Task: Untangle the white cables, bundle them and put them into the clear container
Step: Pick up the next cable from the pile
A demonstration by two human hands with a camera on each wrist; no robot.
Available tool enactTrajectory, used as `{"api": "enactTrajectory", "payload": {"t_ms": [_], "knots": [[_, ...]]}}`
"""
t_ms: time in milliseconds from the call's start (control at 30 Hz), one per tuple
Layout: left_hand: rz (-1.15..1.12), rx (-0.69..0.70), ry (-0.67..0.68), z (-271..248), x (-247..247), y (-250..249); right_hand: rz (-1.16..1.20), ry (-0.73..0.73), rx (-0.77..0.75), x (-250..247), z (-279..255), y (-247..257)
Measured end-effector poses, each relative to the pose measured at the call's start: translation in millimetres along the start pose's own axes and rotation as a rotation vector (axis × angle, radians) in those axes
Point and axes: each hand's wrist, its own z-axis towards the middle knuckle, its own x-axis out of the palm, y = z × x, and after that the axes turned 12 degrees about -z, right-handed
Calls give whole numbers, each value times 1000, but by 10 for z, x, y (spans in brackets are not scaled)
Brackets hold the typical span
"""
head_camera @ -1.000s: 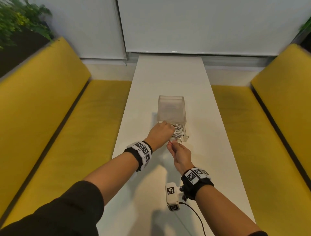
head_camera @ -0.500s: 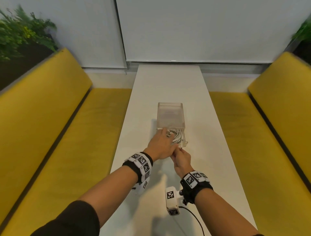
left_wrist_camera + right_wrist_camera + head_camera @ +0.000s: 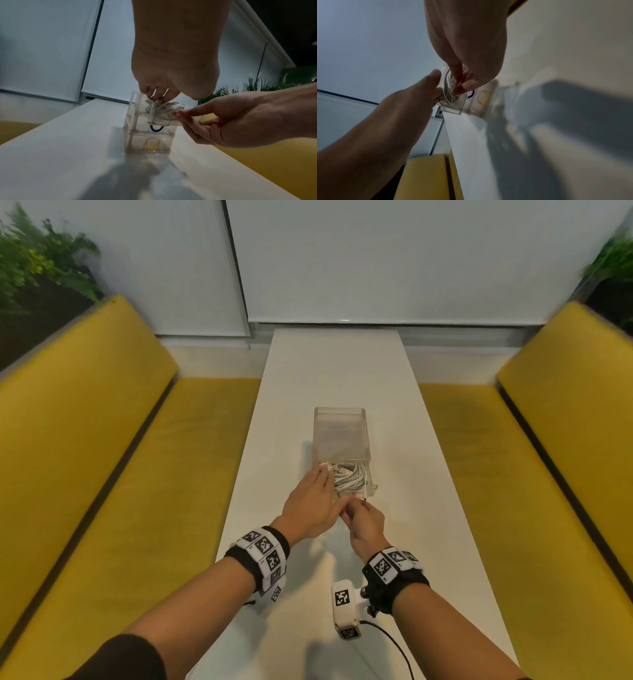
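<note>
White cables (image 3: 351, 479) are lying coiled in the pulled-out top drawer of the clear container (image 3: 340, 436), which is standing on the white table (image 3: 342, 364). The left hand (image 3: 313, 506) is resting straightened fingers on the bundle. The right hand (image 3: 364, 523) is pinching the drawer's front edge.

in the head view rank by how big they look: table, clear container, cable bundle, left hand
1. table
2. clear container
3. left hand, nearer the camera, so its rank against the container is unsure
4. cable bundle
</note>
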Motion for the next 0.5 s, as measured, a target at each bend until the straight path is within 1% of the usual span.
{"api": "enactTrajectory", "payload": {"t_ms": [33,67,167,233,300,333,400,500], "knots": [[-28,-40,63,27,25,31,-12,-1,-4,-2,4,2],[-16,-51,54,80,57,62,-20,-5,-5,-1,10,3],[63,-62,98,179,50,79,-20,-13,-15,-11,41,-8],[94,-105,101,190,75,33,-37,-9,-15,-18,45,-9],[106,-123,39,145,90,-26,-52,-1,-6,-23,27,-28],[102,-112,-9,125,86,-47,-56,5,-5,-18,7,-21],[4,-61,-59,113,76,-48,-63,11,-13,-4,-24,11],[-40,60,-41,79,82,-50,-103,-13,-15,6,-27,16]]}}
